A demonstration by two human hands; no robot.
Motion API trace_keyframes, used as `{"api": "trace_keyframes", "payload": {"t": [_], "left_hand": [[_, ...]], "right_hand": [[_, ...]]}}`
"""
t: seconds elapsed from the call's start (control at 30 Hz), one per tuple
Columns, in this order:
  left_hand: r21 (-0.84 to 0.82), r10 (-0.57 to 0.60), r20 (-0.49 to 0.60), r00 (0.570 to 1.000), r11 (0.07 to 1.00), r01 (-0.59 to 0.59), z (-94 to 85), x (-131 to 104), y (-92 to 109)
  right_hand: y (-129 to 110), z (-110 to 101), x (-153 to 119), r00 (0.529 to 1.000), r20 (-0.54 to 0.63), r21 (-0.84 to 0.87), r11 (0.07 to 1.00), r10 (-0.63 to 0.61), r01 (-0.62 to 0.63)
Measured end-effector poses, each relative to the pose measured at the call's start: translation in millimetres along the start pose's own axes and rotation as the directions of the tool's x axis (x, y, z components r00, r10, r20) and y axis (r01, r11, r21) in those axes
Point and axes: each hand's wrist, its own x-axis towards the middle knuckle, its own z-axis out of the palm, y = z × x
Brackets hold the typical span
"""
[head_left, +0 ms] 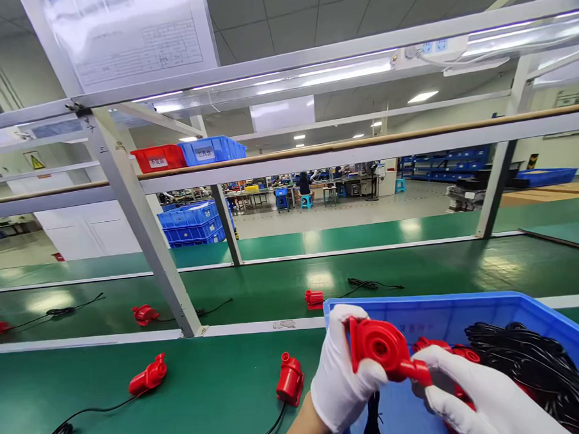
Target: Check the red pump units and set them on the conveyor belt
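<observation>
A small red pump [380,346] with a round front opening and a side spout is held up over the near side of a blue bin [418,301]. My left hand [342,374], in a white glove, is closed round the pump's body. The gloved fingers of my right hand [474,397] are closed at the spout's end. Below the pump hangs a bundled black cord [372,418]. Inside the bin lie more red pumps and coiled black cables [526,354], partly hidden by my right hand.
On the green bench left of the bin lie two corded pumps, one near [290,378] and one farther left [148,375]. Several more rest on the green belt [273,288] behind. A metal post [146,223] and shelf rail [316,158] stand ahead, with small red and blue bins above.
</observation>
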Motion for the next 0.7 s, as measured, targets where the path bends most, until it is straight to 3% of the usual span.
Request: {"api": "trace_keyframes", "payload": {"t": [0.07, 0.17, 0.27, 0.33, 0.43, 0.5, 0.53, 0.63, 0.7], "left_hand": [[0.138, 0.222, 0.044, 0.974, 0.964, -0.226, 1.3, -1, -14], [0.260, 0.496, 0.117, 0.861, 0.821, -0.508, 0.9, 0, -32], [0.324, 0.573, 0.181, 0.799, 0.733, -0.599, -3.6, 0, -36], [0.403, 0.551, 0.185, 0.814, 0.713, -0.574, -7.1, 0, -34], [0.548, 0.364, 0.156, 0.918, 0.742, -0.387, -10.2, 0, -32], [0.644, 0.142, 0.188, 0.972, 0.729, -0.232, -10.1, 1, -33], [0.689, 0.013, 0.232, 0.973, 0.704, -0.174, -9.3, 1, -34], [0.775, -0.305, 0.366, 0.879, 0.623, -0.106, -5.6, 4, -35], [0.800, -0.424, 0.394, 0.815, 0.595, -0.076, -3.3, 6, -35]], "right_hand": [[1, -1, 0, 1.000, -0.023, 0.015, 1.000, -0.017, 0.018], [-1, -3, -2, 0.996, 0.022, 0.042, 0.996, -0.086, 0.085], [-3, -5, -5, 0.986, 0.060, 0.058, 0.986, -0.158, 0.154], [-1, -11, -3, 0.988, 0.027, 0.062, 0.986, -0.154, 0.152], [12, -36, 8, 0.995, -0.095, 0.062, 0.998, 0.020, -0.014], [25, -70, 22, 0.970, -0.182, 0.046, 0.987, 0.162, -0.156], [32, -92, 29, 0.951, -0.227, 0.011, 0.977, 0.210, -0.213], [53, -171, 53, 0.848, -0.447, -0.284, 0.854, 0.285, -0.437], [64, -224, 68, 0.771, -0.583, -0.407, 0.729, 0.256, -0.550]]}}
